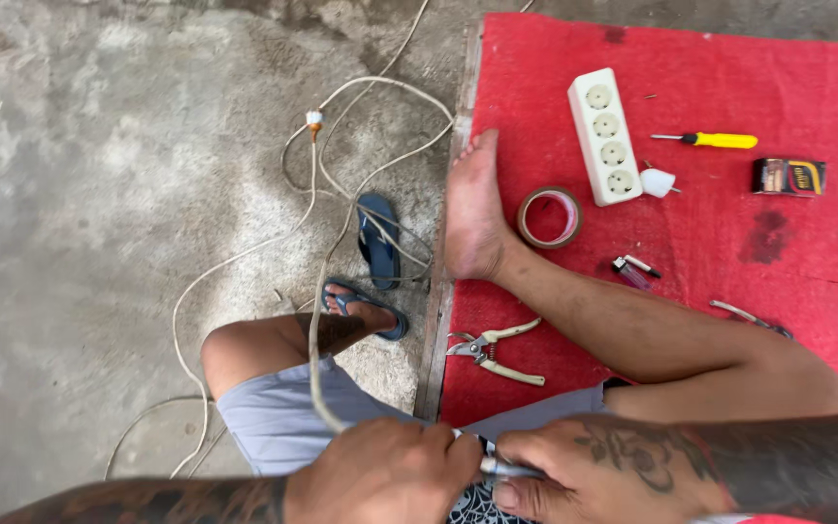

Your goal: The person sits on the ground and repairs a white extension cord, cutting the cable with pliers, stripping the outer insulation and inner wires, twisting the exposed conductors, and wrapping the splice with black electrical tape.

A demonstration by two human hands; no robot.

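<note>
mid cable-stripping, it seems: left hand (380, 471) clenched around white cable (314, 291) at the lap, right hand (613, 475) gripping a small tool (506, 470) against its end; next calls for steady, shallow pressure, sparing the conductors.

We wear grey shorts (273, 412), one blue sandal (366, 309), and tattoos across both forearms and our right hand (623, 466).

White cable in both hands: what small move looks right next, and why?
Probably draw the blade a little further along the sheathing. The left hand pinches the white cable close to the right hand, which presses a slim grey tool at the cable's end; the tip itself is hidden between the hands.
</note>
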